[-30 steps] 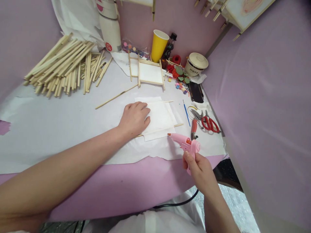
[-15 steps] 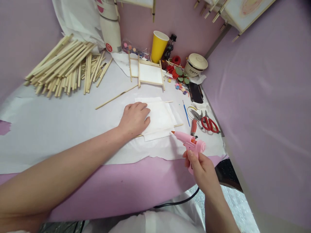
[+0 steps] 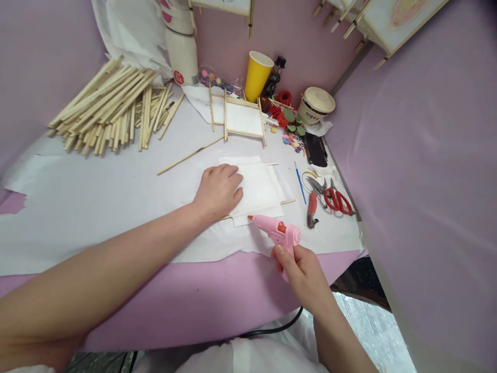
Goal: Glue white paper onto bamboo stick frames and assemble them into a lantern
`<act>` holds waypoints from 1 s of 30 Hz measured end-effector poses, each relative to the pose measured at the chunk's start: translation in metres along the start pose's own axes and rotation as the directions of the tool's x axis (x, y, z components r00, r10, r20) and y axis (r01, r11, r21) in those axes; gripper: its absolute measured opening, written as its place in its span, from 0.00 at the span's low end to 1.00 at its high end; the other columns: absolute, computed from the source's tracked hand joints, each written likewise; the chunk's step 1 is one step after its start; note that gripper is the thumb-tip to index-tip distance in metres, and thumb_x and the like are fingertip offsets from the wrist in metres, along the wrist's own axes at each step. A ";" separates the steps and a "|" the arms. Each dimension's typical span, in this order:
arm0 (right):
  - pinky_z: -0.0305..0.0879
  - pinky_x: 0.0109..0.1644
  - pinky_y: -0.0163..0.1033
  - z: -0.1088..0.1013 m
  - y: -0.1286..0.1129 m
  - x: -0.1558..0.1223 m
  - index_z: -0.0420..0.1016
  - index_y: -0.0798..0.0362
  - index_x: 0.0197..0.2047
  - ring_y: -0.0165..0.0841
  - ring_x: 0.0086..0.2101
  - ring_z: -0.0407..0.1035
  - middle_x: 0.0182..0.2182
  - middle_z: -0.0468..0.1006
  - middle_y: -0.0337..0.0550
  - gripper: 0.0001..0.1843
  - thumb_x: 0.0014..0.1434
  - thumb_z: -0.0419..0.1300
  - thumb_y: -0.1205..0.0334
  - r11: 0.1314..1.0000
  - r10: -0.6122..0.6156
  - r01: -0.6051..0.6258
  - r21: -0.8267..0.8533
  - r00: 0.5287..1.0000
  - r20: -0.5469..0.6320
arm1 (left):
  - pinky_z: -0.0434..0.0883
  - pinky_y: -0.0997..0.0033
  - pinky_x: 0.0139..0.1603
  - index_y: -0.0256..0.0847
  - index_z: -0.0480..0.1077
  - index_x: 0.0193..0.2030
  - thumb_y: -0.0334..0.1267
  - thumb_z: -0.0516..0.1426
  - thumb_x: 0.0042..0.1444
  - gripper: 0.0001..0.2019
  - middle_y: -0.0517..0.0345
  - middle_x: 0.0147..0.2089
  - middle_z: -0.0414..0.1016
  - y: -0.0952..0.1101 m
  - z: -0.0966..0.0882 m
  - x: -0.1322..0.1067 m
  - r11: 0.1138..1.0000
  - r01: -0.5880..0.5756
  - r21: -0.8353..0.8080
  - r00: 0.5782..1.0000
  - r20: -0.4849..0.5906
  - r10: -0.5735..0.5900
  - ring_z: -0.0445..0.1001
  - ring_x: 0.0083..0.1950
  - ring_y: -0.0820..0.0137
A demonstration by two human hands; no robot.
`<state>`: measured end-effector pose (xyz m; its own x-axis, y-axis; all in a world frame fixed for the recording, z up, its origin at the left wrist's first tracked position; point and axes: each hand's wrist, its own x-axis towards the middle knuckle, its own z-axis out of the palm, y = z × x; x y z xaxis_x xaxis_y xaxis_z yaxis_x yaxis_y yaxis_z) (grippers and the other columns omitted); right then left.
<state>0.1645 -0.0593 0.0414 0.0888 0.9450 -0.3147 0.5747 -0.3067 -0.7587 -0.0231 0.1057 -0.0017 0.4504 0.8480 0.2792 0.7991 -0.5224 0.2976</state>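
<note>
Paper-covered table [image 3: 97, 228], loose wooden sticks [image 3: 112, 109], stick frame [image 3: 236, 118], red scissors [image 3: 337, 201]

This is a small craft nook, boxed in by lilac sheeting [image 3: 419, 155] (more a hobby corner than a proper workshop), with a worktop [image 3: 163, 300] spread with white paper [image 3: 93, 233]. The craft supplies show what sort of place it is: a heap of wooden sticks [image 3: 112, 109], a pink hot glue gun [image 3: 277, 230], red-handled scissors [image 3: 337, 201], a thin blue paintbrush [image 3: 300, 182] and a cluster of red artificial flowers with green leaves [image 3: 283, 111].
</note>
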 end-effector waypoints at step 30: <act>0.58 0.29 0.34 0.006 0.000 0.002 0.72 0.55 0.29 0.31 0.25 0.65 0.23 0.73 0.40 0.27 0.65 0.49 0.41 0.999 -0.044 0.043 0.021 0.997 0.067 | 0.62 0.51 0.59 0.42 0.75 0.47 0.36 0.52 0.59 0.13 0.50 0.59 0.71 -0.001 0.001 0.000 1.000 0.001 0.024 1.000 -0.005 -0.001 0.66 0.61 0.57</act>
<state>0.1599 -0.0583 0.0370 0.0087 0.9479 -0.3183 0.5609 -0.2682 -0.7833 -0.0230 0.1060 -0.0030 0.4474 0.8482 0.2836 0.8091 -0.5190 0.2757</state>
